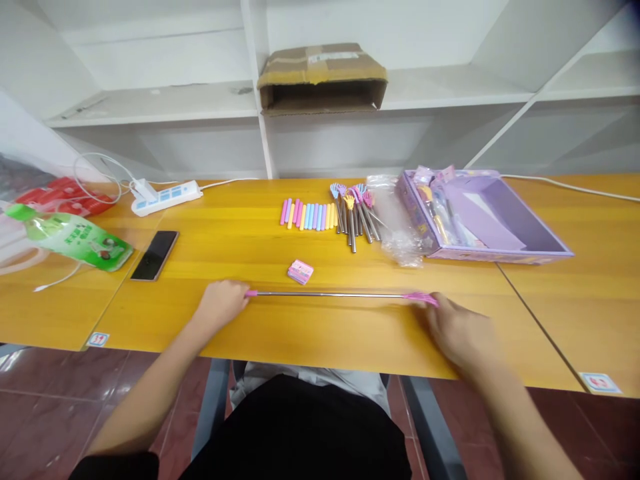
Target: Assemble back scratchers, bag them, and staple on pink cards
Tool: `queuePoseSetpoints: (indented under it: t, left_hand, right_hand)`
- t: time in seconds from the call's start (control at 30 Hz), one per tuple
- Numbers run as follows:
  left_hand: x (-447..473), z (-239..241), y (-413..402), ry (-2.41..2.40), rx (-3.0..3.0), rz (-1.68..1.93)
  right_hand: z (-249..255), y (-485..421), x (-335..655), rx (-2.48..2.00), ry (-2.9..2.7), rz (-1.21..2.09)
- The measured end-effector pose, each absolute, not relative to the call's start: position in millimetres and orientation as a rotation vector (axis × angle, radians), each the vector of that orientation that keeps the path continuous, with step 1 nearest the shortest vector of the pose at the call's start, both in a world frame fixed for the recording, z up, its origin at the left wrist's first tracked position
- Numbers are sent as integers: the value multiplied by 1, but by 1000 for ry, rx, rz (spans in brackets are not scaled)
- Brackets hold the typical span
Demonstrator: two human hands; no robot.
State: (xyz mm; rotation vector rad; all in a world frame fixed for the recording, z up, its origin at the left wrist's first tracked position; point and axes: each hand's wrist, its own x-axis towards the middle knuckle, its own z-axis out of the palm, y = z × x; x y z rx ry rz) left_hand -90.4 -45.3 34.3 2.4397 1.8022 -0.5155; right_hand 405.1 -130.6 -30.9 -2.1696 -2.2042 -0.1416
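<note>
Left hand [220,303] grip closed round the pink handle, right hand [457,330] pinching the pink tip. Your telescopic rod [330,294] lies low across the table [240,233] at 6 o'clock and looks fully extended. Collapsed rods [356,217] at 12 o'clock untouched.

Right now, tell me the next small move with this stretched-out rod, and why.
Probably press both hands inward to telescope the rod shorter: the left hand grips its handle end, the right hand is at its pink head, it lies stretched long, and the other rods lie short.
</note>
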Motion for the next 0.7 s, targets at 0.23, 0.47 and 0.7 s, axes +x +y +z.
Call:
queuePoseSetpoints:
  t: [0.23, 0.47, 0.7]
  left_hand:
    - [-161, 32, -35, 1757, 2536, -543]
    - [-150, 34, -31, 1751, 2503, -490]
    - [-146, 34, -32, 1726, 2514, -444]
  right_hand:
    - [-39, -151, 510, -2548, -1937, -14]
    - [-29, -145, 502, -2564, -1739, 258]
    - [-26, -148, 488, -2576, -1671, 192]
